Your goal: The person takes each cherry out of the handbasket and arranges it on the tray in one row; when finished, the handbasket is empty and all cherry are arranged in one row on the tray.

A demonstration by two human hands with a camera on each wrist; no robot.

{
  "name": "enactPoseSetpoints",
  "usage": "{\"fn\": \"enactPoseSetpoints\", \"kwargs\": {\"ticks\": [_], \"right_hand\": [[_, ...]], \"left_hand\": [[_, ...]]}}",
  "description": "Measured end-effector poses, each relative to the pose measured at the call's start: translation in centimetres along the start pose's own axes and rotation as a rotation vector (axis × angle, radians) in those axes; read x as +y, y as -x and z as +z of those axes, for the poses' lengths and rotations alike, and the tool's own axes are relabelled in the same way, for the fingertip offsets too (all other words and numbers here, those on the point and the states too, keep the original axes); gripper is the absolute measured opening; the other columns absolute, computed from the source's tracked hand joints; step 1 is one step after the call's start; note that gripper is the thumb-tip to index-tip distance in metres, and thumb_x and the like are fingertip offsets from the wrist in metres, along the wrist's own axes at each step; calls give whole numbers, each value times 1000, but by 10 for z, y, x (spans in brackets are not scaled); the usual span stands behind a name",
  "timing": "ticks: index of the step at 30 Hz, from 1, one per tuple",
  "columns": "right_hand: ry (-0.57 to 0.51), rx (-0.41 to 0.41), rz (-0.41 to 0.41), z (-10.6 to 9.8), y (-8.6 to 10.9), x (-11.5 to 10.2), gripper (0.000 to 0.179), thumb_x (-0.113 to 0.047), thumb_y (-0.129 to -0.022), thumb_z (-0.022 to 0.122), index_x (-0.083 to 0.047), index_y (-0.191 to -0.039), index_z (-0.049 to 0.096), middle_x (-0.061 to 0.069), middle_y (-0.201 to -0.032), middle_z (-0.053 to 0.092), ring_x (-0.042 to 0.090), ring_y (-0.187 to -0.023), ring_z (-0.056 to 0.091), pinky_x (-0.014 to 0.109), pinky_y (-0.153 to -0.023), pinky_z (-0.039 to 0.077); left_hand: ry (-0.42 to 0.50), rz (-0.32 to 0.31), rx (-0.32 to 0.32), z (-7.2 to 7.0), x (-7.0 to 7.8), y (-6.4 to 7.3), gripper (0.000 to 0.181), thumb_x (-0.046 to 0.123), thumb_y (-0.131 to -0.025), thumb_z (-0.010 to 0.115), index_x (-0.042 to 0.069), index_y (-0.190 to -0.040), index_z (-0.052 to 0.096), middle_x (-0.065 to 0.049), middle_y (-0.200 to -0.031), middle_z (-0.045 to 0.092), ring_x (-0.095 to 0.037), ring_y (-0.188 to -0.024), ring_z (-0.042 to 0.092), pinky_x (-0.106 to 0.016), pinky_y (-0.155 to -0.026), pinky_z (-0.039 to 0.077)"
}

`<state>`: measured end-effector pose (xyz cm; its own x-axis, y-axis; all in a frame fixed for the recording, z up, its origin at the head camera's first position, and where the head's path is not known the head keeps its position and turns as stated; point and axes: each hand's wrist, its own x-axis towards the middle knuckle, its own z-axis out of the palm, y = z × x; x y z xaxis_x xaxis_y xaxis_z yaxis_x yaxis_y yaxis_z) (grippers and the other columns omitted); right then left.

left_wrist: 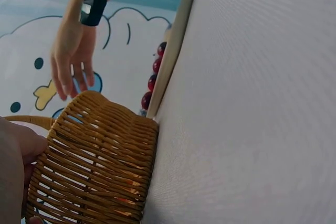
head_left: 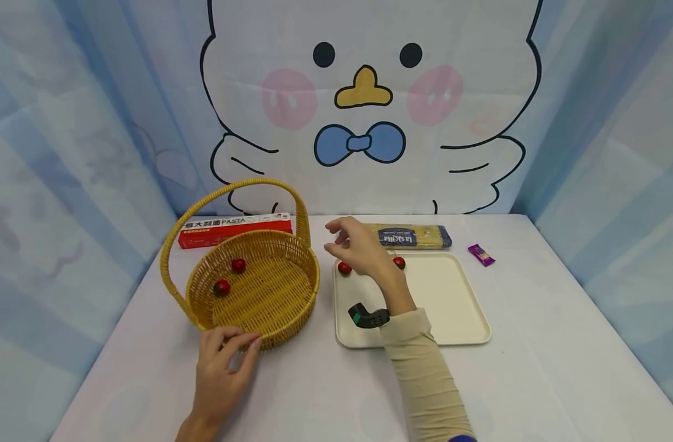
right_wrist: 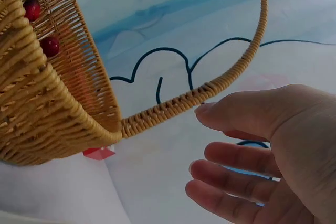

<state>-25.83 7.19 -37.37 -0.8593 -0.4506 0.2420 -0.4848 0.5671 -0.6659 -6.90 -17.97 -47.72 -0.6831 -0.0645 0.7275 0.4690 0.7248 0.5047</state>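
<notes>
A yellow wicker basket [head_left: 261, 301] with a tall arched handle [head_left: 237, 185] stands at the left. Inside it lie two dark red cherries, one [head_left: 238, 265] farther back than the other [head_left: 222, 288]. My left hand [head_left: 223, 371] holds the basket's near rim between fingers and thumb. To the right of the basket, my right hand [head_left: 361, 245] hovers over the left part of a cream tray [head_left: 446, 301], its fingers loosely bent with nothing between them. Several cherries [left_wrist: 152, 82] sit along the tray in the left wrist view; my right hand and forearm partly hide them in the head view.
Behind the basket lies a red and white pasta box [head_left: 235, 230]. A clear pack of spaghetti [head_left: 416, 236] lies behind the tray. A small purple wrapped sweet [head_left: 481, 255] is at the right. A printed curtain [head_left: 364, 184] hangs behind the white table [head_left: 557, 344].
</notes>
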Motion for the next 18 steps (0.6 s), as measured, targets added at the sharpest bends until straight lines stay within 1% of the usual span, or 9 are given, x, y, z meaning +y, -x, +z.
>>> {"fn": "enactPoseSetpoints", "kwargs": {"ticks": [2, 5, 10, 14, 18], "right_hand": [[4, -15, -3, 3, -3, -6, 40, -22, -95, 69, -8, -131, 59, 11, -128, 63, 23, -107, 64, 40, -94, 55], [11, -42, -14, 8, -6, -14, 41, -22, -95, 69, -8, -132, 59, 12, -129, 63, 23, -108, 64, 39, -92, 55], [9, -86, -66, 19, -13, -23, 41, -21, -96, 68, -4, -132, 59, 15, -128, 62, 24, -107, 63, 37, -90, 55], [-4, -112, -93, 30, -19, -29, 40, -19, -96, 68, -5, -132, 59, 13, -128, 63, 26, -108, 64, 36, -90, 56], [9, -138, -111, 39, -27, -34, 40, -20, -96, 68, -5, -132, 59, 12, -128, 63, 23, -106, 63, 35, -90, 56]], "left_hand": [[-1, -9, -5, 0, 0, 0, 13, 0, -76, 81, 1, -89, 77, -5, -93, 57, -16, -94, 44, -18, -78, 34], [4, -4, -3, 0, 0, 0, 13, -1, -76, 81, 1, -89, 77, -5, -93, 57, -15, -94, 43, -18, -78, 34], [10, 17, 9, 1, 0, 0, 15, -2, -75, 81, 1, -89, 77, -5, -92, 57, -16, -93, 44, -18, -77, 34], [7, 20, 9, 0, 0, 0, 15, -2, -75, 81, 1, -89, 77, -5, -92, 57, -15, -93, 43, -18, -77, 34], [8, 27, 12, 1, -1, 0, 15, -2, -75, 80, 1, -89, 77, -5, -92, 57, -15, -93, 44, -18, -77, 34]]}}
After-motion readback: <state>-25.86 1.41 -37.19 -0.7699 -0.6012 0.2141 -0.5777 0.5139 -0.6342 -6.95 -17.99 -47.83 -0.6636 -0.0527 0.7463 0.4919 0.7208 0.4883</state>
